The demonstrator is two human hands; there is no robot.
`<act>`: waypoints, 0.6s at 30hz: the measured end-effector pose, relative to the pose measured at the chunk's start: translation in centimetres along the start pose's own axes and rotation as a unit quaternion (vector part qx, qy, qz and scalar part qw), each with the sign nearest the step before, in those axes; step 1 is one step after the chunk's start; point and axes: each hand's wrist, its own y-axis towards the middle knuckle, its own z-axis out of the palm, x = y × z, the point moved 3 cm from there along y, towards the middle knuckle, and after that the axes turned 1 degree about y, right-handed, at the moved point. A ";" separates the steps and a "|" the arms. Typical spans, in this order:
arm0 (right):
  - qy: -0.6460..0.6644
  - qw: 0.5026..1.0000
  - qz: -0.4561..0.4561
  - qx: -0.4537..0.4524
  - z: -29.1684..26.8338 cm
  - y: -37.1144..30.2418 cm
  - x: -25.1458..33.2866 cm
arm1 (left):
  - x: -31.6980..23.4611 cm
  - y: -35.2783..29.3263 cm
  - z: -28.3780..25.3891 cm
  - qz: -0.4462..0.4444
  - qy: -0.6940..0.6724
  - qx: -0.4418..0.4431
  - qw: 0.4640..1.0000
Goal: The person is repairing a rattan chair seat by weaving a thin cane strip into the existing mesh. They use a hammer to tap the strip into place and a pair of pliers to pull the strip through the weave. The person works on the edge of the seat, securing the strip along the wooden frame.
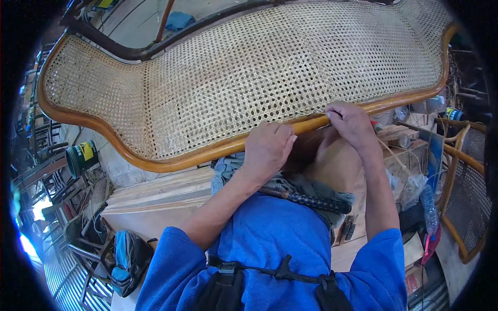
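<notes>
A long caned panel [233, 72], woven in an open pale mesh, spans the view in front of me. Its wavy brown wooden rail [207, 158] runs along the near side. My left hand [267, 153] is closed over this rail at the middle, fingers curled at the edge of the mesh. To its right, my right hand [353, 124] is bunched in a fist against the same rail, thumb uppermost. Whatever lies inside the right fist is hidden. A thin pale strand [394, 154] trails near the right wrist.
Stacked boards [155, 194] lie at left, beside a dark green can [82, 158] and a blue-grey backpack [127, 262]. At right are plastic bags [412, 189], a clear bottle [429, 212] and another caned frame [467, 202]. A dark curved frame [124, 52] adjoins the panel's far side.
</notes>
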 end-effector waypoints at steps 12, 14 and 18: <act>-0.008 0.999 -0.018 0.041 0.0 1.4 0.0 | -1.5 1.8 1.5 0.018 0.049 0.026 0.998; -0.017 0.998 -0.023 0.048 0.0 1.5 0.0 | -1.6 1.9 1.6 0.021 0.062 0.044 0.997; -0.012 0.997 -0.008 0.074 -0.1 1.8 0.0 | -1.2 1.8 1.7 0.042 0.064 0.046 0.996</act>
